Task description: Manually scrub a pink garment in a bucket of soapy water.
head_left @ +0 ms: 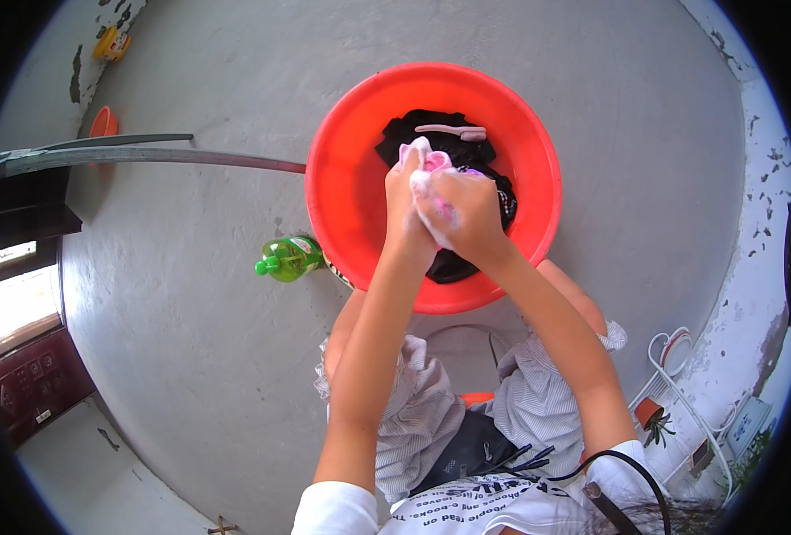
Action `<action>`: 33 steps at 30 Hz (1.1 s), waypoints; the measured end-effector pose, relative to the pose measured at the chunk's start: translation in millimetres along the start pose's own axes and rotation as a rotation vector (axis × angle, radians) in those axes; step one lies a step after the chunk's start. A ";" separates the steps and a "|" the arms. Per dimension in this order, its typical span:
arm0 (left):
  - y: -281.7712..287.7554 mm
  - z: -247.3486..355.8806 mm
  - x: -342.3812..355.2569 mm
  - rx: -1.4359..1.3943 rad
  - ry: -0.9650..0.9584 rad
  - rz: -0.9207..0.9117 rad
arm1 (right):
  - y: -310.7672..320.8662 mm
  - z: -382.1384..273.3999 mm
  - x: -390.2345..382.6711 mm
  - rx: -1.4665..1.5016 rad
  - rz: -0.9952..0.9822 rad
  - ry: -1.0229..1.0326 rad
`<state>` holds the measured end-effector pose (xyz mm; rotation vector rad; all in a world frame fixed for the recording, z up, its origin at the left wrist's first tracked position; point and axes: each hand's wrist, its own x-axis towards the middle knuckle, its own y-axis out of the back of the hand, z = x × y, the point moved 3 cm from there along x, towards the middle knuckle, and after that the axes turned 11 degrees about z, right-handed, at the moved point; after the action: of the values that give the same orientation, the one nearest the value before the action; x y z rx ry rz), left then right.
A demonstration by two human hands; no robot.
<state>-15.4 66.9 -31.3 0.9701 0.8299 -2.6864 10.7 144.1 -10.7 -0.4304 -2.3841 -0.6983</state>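
Over the big red basin [324, 178] my two hands are held close together, closed on a pink cloth [436, 161] covered in white suds. My left hand [402, 203] grips it from the left side, and my right hand [474, 212] wraps round it from the right. Most of the cloth is hidden by my fingers, so its kind does not show. Dark garments [422, 122] lie in the basin below, and a pale pink brush [453, 131] rests on them at the far side.
A green bottle [288, 259] stands beside the basin's left edge. A long grey bar [173, 156] reaches from the left to the basin. An orange container [104, 122] and a yellow tub [111, 45] are far left. At right stands a white rack [699, 410] with a potted plant [651, 417].
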 end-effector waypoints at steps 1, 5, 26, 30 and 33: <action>-1.3 -1.5 -1.6 0.009 0.015 -0.009 | 0.4 1.6 1.1 0.000 0.000 0.001; -5.3 -9.5 -10.3 0.083 0.033 -0.015 | 0.3 26.4 9.5 0.097 0.085 -0.418; -7.1 -1.9 -15.9 0.021 -0.023 0.041 | -0.9 21.0 11.1 0.097 0.100 -0.467; -14.8 -13.9 -14.6 -0.013 0.032 0.037 | 0.1 42.6 13.1 0.313 0.201 -0.620; -9.8 -9.6 -12.0 0.004 -0.028 0.010 | 0.2 27.0 13.0 0.200 0.211 -0.518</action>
<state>-4.2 80.0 -25.4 0.9323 0.8128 -2.6877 -11.6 161.5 -20.6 -0.8442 -2.7933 -0.2658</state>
